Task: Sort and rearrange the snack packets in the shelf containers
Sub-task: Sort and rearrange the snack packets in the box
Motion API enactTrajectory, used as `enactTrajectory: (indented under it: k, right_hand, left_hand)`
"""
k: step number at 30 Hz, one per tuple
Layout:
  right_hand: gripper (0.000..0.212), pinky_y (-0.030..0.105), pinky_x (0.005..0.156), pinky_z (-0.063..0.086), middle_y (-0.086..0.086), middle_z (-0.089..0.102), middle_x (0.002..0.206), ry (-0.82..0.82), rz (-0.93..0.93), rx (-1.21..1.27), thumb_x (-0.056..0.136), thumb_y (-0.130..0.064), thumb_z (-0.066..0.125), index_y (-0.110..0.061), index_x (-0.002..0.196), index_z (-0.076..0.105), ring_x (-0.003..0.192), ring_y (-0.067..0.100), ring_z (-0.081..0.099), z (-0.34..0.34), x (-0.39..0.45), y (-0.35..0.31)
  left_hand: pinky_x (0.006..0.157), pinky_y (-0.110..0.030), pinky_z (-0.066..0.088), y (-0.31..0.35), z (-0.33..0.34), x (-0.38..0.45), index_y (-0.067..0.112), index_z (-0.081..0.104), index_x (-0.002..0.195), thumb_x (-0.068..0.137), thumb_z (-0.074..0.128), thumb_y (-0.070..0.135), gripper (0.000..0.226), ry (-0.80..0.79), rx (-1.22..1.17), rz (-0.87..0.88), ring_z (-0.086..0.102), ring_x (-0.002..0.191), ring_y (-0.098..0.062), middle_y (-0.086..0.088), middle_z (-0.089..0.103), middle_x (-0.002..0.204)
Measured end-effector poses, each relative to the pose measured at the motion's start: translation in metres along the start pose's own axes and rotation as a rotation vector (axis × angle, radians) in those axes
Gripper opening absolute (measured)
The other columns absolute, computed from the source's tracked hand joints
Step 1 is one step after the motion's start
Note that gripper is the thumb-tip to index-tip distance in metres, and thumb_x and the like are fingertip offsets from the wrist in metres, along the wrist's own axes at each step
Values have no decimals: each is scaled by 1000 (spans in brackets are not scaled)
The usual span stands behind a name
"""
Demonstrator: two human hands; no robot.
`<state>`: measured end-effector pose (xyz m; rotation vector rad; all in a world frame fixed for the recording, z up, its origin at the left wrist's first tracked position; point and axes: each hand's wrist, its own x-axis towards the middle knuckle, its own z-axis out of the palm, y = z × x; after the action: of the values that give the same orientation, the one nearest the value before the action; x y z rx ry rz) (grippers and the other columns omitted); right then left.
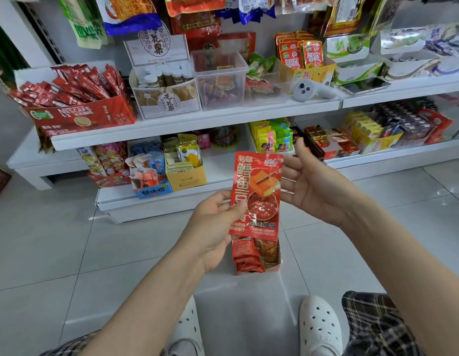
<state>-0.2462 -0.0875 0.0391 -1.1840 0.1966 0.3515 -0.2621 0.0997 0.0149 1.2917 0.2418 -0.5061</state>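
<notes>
A red snack packet (256,194) with gold lettering stands upright in front of me, above the floor. My left hand (213,224) pinches its lower left edge between thumb and fingers. My right hand (308,181) is spread beside the packet's upper right edge, fingers straight, its fingertips touching or nearly touching that edge. Directly below the packet, a small white cardboard box (277,265) on the floor tiles holds several similar red and brown packets (246,255).
White shelves (171,124) face me, crowded with snack containers: a red Nescafe box (79,116) at left, a transparent tub (220,80), a yellow box (187,178) on the lower shelf. A white controller (308,91) lies on the upper shelf. My white shoes (318,327) rest on the tiles.
</notes>
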Motion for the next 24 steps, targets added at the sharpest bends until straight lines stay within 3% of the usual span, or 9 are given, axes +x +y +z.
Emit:
enactTrajectory:
  k: [3,6,9,13,16,20,24]
  right_hand:
    - [50,31,84,58,4,73,108,24,-35,-146,94,-52,45,-12,117,65,103,19,70,0,-4,-2]
    - [33,27,83,59,7,74,105,53,-69,-270,91,-33,58,-10,113,68,100,17,70,0,-5,1]
    - [29,25,77,57,9,75,99,116,-98,-370,86,-29,67,-6,102,71,91,14,69,-2,-2,5]
    - [11,11,53,46,-7,72,68,179,-175,-903,81,-31,76,-20,83,74,60,-1,61,-13,6,10]
    - [7,17,55,51,-9,71,68,268,-188,-1233,83,-29,75,-23,80,73,62,6,65,-30,24,26]
    - [9,27,66,52,-1,70,74,461,-204,-1388,85,-21,73,-12,83,74,72,16,64,-60,48,72]
    - [9,20,55,38,1,71,74,488,-166,-1361,85,-13,71,-10,78,74,67,16,57,-82,60,113]
  left_hand:
    - [71,-30,54,-1,-3,0,11,62,109,95,56,4,16,42,41,5,71,85,-17,-8,74,101]
    - [77,-32,55,0,-3,-3,12,63,105,96,55,5,14,31,62,-1,70,88,-18,-6,75,99]
    - [83,-37,53,-4,-6,-2,14,63,101,97,55,6,13,31,109,14,70,87,-18,-4,75,96]
    - [75,-31,55,-21,-17,16,17,64,98,99,54,10,13,111,356,137,71,89,-20,-1,75,94]
    - [85,-29,51,-52,-43,46,17,65,108,97,55,13,15,204,665,225,65,101,-18,1,71,109]
    - [101,-29,41,-108,-93,80,15,48,135,95,54,18,41,139,1245,-50,49,127,-24,-6,49,140]
    - [106,-32,38,-151,-107,102,13,39,143,92,54,14,53,-6,1372,-195,38,135,-27,-9,38,148]
